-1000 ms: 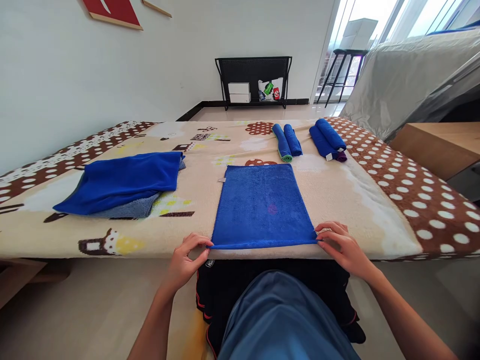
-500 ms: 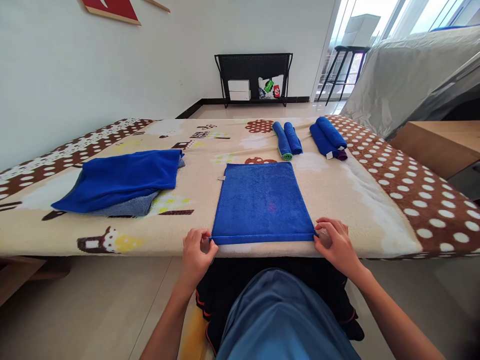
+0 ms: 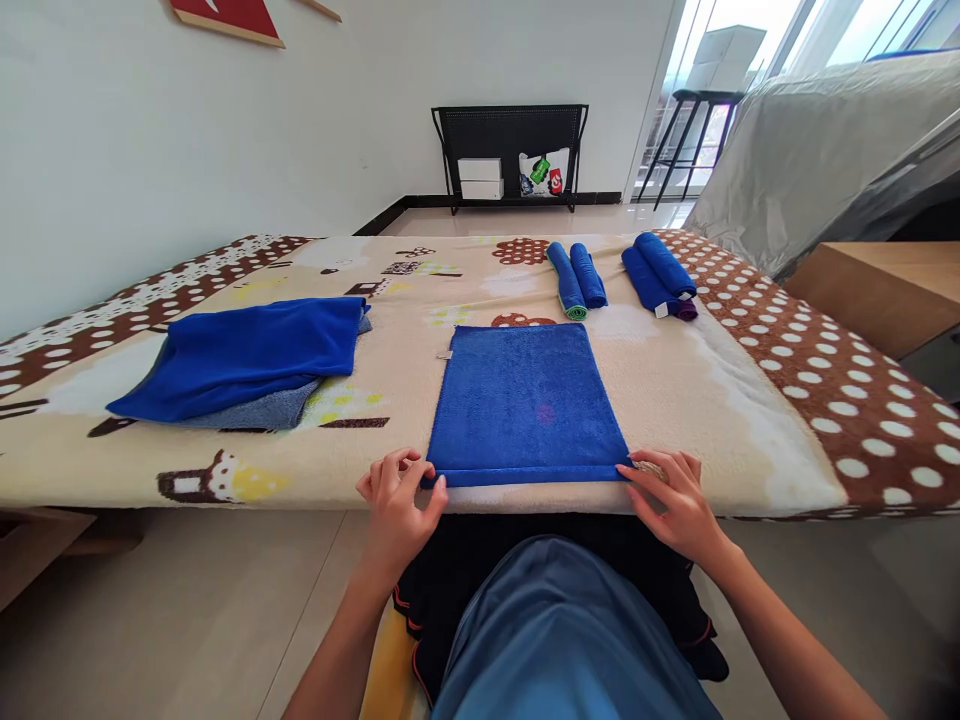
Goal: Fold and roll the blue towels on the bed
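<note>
A blue towel point(image 3: 529, 400) lies flat on the patterned blanket point(image 3: 675, 390) right in front of me. Its near edge is turned over into a narrow fold along the table's front. My left hand point(image 3: 397, 500) pinches the near-left corner, thumb and fingers closed on the fold. My right hand point(image 3: 671, 500) pinches the near-right corner in the same way.
A loose pile of blue and grey towels point(image 3: 240, 360) lies at the left. Two pairs of rolled blue towels point(image 3: 576, 280) point(image 3: 660, 275) sit at the back. A black shelf point(image 3: 510, 155) stands by the far wall, a wooden surface point(image 3: 877, 285) at the right.
Both hands have closed on the towel's near corners and turned the near edge over, so it now sits slightly farther from the table's front edge.
</note>
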A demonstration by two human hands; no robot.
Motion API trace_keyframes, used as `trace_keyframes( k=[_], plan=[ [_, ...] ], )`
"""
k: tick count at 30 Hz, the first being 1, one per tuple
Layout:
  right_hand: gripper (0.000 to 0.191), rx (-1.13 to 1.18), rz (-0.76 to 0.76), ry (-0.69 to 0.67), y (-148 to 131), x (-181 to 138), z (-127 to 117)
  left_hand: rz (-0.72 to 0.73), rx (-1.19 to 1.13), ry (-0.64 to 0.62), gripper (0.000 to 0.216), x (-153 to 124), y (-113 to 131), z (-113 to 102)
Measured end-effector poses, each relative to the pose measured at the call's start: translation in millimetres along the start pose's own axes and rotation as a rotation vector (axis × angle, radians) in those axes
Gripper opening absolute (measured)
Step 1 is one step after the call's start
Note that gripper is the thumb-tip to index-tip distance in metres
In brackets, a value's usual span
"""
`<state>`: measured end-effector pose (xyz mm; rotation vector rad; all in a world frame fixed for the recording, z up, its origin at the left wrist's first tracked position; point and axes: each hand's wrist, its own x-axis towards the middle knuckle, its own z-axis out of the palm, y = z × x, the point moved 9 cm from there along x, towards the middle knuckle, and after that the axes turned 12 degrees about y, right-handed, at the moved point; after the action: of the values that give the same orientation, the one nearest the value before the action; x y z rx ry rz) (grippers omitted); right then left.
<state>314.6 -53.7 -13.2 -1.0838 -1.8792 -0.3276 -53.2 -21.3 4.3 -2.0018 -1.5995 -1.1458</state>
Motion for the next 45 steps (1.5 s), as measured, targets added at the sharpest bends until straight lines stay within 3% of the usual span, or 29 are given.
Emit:
trace_keyframes(
  k=[3,6,9,11,17,22,26,30,33,37,41,45],
  plan=[
    [0.033,0.007,0.004,0.005,2,-1,0,0.002,0.068,0.013,0.021,2,7,-2],
    [0.031,0.014,0.020,0.025,4,-1,1,0.022,0.118,0.085,0.020,-1,16,-6],
    [0.030,0.021,0.033,0.049,5,-1,2,0.151,0.116,0.186,0.009,-11,39,-5],
    [0.030,0.024,0.041,0.063,4,0,2,0.278,0.021,0.209,0.022,-21,62,2],
    [0.031,0.045,0.066,0.064,3,-4,3,0.483,-0.300,0.080,0.052,-41,118,34],
    [0.027,0.001,0.137,0.086,-5,5,-4,0.476,-0.267,-0.039,0.061,-42,127,47],
    [0.046,0.076,0.123,0.113,-48,29,-2,0.460,-0.266,-0.049,0.065,-43,127,47],
    [0.065,0.268,-0.103,-0.071,-117,42,37,0.451,-0.299,-0.029,0.064,-44,125,48],
    [0.066,0.281,-0.188,-0.186,-139,37,68,0.477,-0.329,-0.007,0.062,-44,124,46],
    [0.068,0.157,-0.167,-0.214,-116,25,80,0.508,-0.291,-0.038,0.064,-43,123,47],
    [0.069,0.060,-0.200,-0.228,-81,11,66,0.529,-0.258,-0.116,0.070,-43,118,49],
    [0.070,0.025,-0.198,-0.206,-51,-2,46,0.515,-0.239,-0.091,0.072,-45,92,41]
  ],
)
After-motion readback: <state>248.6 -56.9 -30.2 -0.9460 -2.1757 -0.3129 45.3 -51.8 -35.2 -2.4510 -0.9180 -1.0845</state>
